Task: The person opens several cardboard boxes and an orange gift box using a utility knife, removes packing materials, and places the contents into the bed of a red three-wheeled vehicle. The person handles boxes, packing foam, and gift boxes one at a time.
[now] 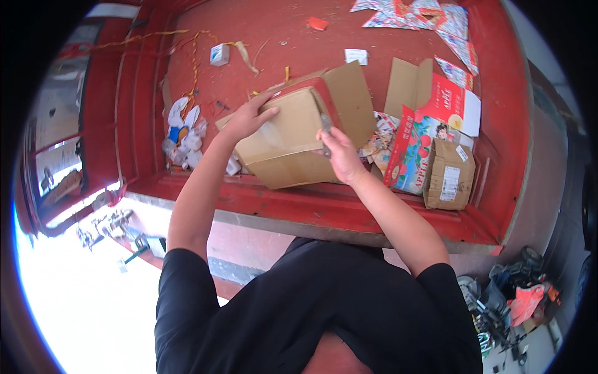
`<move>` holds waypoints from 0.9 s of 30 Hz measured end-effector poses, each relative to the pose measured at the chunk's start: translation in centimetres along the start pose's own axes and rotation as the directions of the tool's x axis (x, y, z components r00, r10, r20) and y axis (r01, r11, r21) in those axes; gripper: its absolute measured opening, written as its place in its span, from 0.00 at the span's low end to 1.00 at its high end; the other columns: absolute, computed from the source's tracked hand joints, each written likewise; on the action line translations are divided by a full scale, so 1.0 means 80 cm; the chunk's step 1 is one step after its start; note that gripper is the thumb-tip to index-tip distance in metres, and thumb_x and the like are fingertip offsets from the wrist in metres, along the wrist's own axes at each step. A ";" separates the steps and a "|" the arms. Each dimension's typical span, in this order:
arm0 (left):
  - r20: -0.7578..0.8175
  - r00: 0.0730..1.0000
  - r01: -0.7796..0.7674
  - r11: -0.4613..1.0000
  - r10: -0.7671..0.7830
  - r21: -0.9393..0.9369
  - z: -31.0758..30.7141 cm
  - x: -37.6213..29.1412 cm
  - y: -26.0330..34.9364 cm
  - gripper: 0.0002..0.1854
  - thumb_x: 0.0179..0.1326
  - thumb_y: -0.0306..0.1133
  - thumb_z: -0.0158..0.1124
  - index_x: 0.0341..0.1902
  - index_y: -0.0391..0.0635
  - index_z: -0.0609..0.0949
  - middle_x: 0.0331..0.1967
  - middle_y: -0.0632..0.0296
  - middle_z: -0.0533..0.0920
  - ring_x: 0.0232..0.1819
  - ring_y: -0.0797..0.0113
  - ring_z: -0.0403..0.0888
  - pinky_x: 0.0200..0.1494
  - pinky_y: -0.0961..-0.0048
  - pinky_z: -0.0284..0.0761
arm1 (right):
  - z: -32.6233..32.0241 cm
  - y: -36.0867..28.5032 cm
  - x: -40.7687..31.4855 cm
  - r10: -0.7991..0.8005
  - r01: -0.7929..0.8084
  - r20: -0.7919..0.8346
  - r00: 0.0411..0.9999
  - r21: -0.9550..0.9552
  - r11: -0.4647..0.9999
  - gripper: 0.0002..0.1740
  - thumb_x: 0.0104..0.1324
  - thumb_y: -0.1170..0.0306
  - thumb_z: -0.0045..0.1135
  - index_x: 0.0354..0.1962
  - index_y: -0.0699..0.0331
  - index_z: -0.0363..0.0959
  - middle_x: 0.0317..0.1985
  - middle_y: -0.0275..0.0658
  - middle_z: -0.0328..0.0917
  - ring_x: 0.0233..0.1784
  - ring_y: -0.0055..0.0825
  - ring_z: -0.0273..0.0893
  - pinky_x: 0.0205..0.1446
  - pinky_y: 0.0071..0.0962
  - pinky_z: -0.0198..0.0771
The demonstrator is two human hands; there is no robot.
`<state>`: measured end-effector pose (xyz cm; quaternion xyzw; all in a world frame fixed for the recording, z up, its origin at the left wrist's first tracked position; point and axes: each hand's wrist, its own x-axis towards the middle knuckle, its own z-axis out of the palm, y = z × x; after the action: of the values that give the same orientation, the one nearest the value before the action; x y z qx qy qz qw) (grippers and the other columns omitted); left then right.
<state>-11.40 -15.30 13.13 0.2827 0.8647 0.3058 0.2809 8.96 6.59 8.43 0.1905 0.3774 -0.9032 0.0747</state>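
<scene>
A brown cardboard box (pixel 289 126) with a red inner edge lies tilted before me, one large flap spread out at its right. My left hand (pixel 250 116) rests on its upper left face, thumb apart from the fingers. In my right hand (pixel 343 154) is a grey tool that looks like a utility knife (pixel 325 124). Its tip end is at the box's right edge, beside a gap along the red side; whether the blade is in the cardboard is hidden.
A red-painted metal bed (pixel 289 201) with raised sides surrounds the box. At right lie a printed apple carton (pixel 416 149) and a small taped parcel (pixel 449 175). Plastic scraps (pixel 187 145), a small white box (pixel 219 54) and yellow rope (pixel 195 70) lie left.
</scene>
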 end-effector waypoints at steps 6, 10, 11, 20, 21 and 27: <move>-0.082 0.997 0.013 0.998 -0.009 0.055 -0.001 -0.016 0.019 0.35 0.70 0.54 0.63 0.73 0.45 0.73 0.65 0.48 0.81 0.67 0.50 0.79 0.71 0.57 0.70 | 0.018 -0.018 -0.007 -0.036 0.048 0.088 0.995 -0.139 0.989 0.12 0.79 0.62 0.56 0.43 0.62 0.79 0.39 0.27 0.76 0.40 0.12 0.72 0.45 0.20 0.70; -0.146 0.986 0.098 0.984 -0.076 0.150 0.005 -0.011 0.041 0.35 0.69 0.57 0.64 0.70 0.44 0.77 0.59 0.47 0.84 0.61 0.49 0.83 0.67 0.58 0.74 | 0.027 -0.038 -0.019 0.023 -0.022 -0.003 1.000 0.071 0.997 0.12 0.79 0.62 0.57 0.45 0.63 0.78 0.42 0.32 0.80 0.44 0.19 0.79 0.48 0.27 0.80; -0.164 0.984 0.100 0.979 -0.070 0.178 0.007 -0.012 0.044 0.34 0.69 0.56 0.65 0.68 0.43 0.78 0.57 0.46 0.85 0.59 0.49 0.84 0.65 0.59 0.75 | 0.027 -0.042 -0.021 0.039 -0.037 -0.030 0.999 0.049 0.998 0.12 0.79 0.62 0.57 0.45 0.63 0.78 0.43 0.32 0.80 0.44 0.20 0.80 0.48 0.29 0.81; 0.035 0.992 -0.114 0.780 0.117 0.615 -0.008 -0.073 0.049 0.72 0.41 0.68 0.79 0.84 0.49 0.52 0.83 0.45 0.53 0.83 0.40 0.50 0.81 0.39 0.51 | 0.016 -0.098 0.005 0.070 -0.081 -0.126 0.990 -0.081 0.993 0.13 0.80 0.61 0.53 0.48 0.63 0.77 0.48 0.37 0.83 0.50 0.31 0.85 0.49 0.43 0.86; 0.074 0.995 -0.093 0.783 0.060 0.616 -0.008 -0.076 0.051 0.74 0.39 0.69 0.80 0.84 0.48 0.50 0.83 0.44 0.51 0.84 0.39 0.48 0.81 0.38 0.50 | 0.019 -0.099 0.007 0.088 -0.100 -0.124 0.988 -0.093 0.991 0.13 0.80 0.61 0.53 0.49 0.63 0.77 0.48 0.37 0.83 0.50 0.31 0.85 0.49 0.43 0.86; 0.099 0.995 -0.089 0.742 0.031 0.664 0.007 -0.071 0.057 0.73 0.42 0.67 0.79 0.84 0.42 0.48 0.83 0.35 0.47 0.83 0.33 0.48 0.79 0.37 0.52 | 0.026 -0.102 0.016 0.056 -0.088 -0.172 0.983 -0.180 0.980 0.14 0.80 0.61 0.53 0.49 0.63 0.77 0.47 0.37 0.84 0.49 0.32 0.85 0.48 0.42 0.86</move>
<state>-5.69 -15.85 17.65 0.4043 0.8951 -0.0267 0.1863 4.94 10.86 14.58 0.2710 0.4580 -0.8415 0.0932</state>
